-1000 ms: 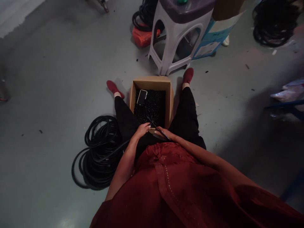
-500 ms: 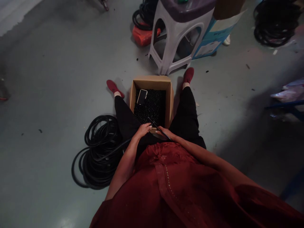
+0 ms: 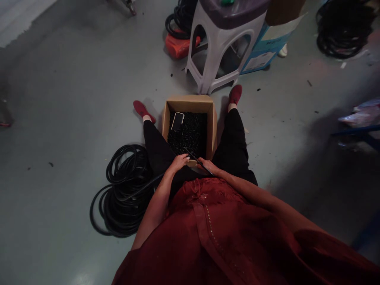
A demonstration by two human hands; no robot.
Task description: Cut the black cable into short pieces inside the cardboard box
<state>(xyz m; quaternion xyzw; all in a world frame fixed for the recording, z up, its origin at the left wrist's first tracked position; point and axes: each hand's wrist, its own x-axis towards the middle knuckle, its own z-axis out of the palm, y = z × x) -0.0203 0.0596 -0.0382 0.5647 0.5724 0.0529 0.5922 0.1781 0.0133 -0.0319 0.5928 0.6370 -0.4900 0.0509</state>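
Observation:
My left hand is closed at the near edge of a cardboard box, on the end of a black hose. That hose runs back under my left forearm to a large coil on the floor. In my right hand is a slim dark tool that looks like scissors, its tip pointing up and left over the box. Many small black cut pieces fill the box bottom, with a phone lying on them. The fingertips and hose end are too small to make out clearly.
The box stands between my legs. Beyond it are a plastic stool, a blue-and-white carton and an orange-red object under more black hose. Another black coil lies far right. A blue frame stands at the right.
The scissors' tip has shifted slightly left, and the blades look closer together. Both hands stay in almost the same place; the box, phone and coil have not moved.

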